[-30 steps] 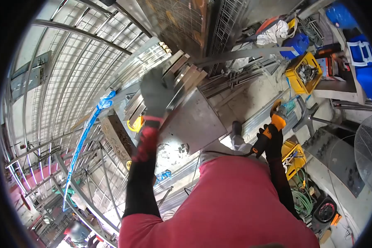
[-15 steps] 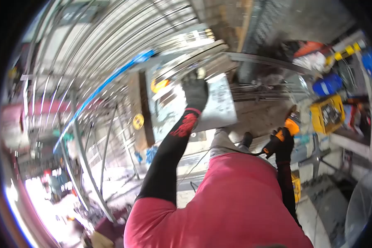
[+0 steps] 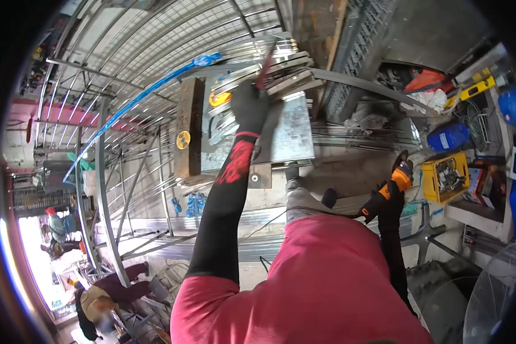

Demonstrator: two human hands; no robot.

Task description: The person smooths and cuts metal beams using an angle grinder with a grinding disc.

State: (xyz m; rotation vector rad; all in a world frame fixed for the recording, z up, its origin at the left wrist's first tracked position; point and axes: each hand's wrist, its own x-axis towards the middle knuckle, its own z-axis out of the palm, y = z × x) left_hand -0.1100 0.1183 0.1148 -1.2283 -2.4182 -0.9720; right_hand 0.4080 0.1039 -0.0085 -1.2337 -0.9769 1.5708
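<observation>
Your gloved left hand (image 3: 249, 108) gripped the stainless strips (image 3: 269, 69) stacked on the counter (image 3: 292, 137); your right hand (image 3: 391, 198), lowered, clenched the angle grinder (image 3: 393, 186). Judged from this, grinding had not begun; the strips were being positioned.

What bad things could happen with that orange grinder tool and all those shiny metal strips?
1. The left hand presses on loose metal strips stacked at the edge of the steel table; they could slide off or cut through the glove.
2. The right hand holds the angle grinder low beside the leg; its disc might catch clothing.
3. Its cord trails across the body, a possible snag.
</observation>
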